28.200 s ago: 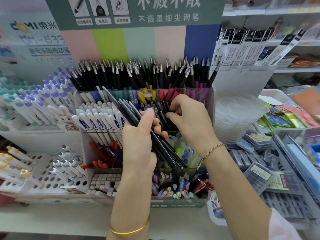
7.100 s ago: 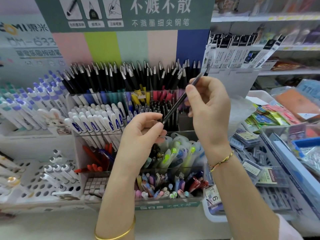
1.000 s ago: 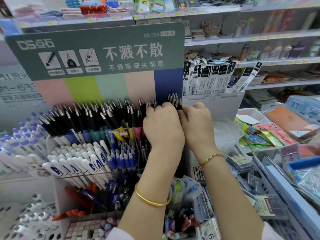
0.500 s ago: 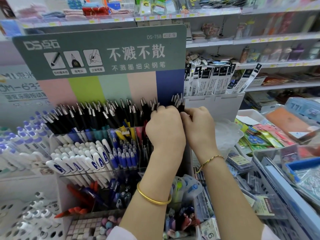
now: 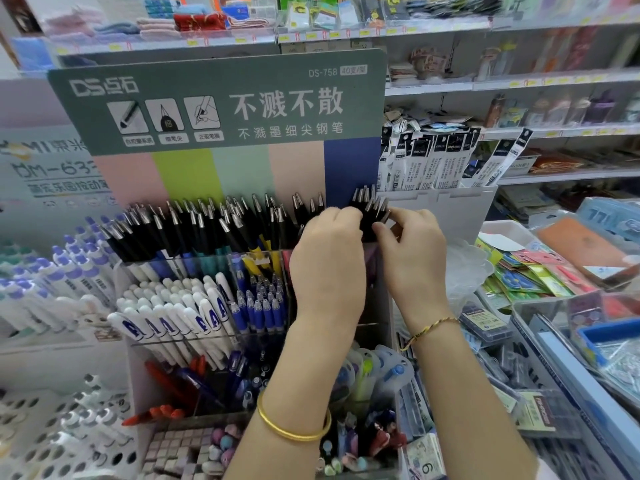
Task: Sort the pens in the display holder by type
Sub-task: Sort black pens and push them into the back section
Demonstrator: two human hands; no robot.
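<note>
**Change of state.** About seven seconds earlier the right hand [image 5: 412,251] carried a single black pen above the middle tier. One second earlier both hands were pressed together at the back tier. Now the left hand [image 5: 329,258] and the right hand stand slightly apart. A bundle of black pens [image 5: 370,216] shows between them, silver ends up.

**Grip.** The fingers of both hands are curled against the bundle from either side and clamped on it.

**Location.** The bundle is at the right end of the back tier of the display holder [image 5: 180,268], just right of frame centre. It stands beside the row of black pens [image 5: 207,223], which look like the same type.

**Assessment.** The black pens are probably being gathered into one compartment. The lowest tier still looks mixed, so sorting is likely unfinished.

**Legible markings.**
- Header card [image 5: 221,105], upper centre: "DS点石", "DS-758", "不溅不散", "不溅墨细尖钢笔".
- Side board [image 5: 59,168], left edge: "DM-63", the remainder unclear.
- Refill packs [image 5: 433,161], right of the card: "deli".
- White pens [image 5: 173,320], lower left: a blue "A".
</note>
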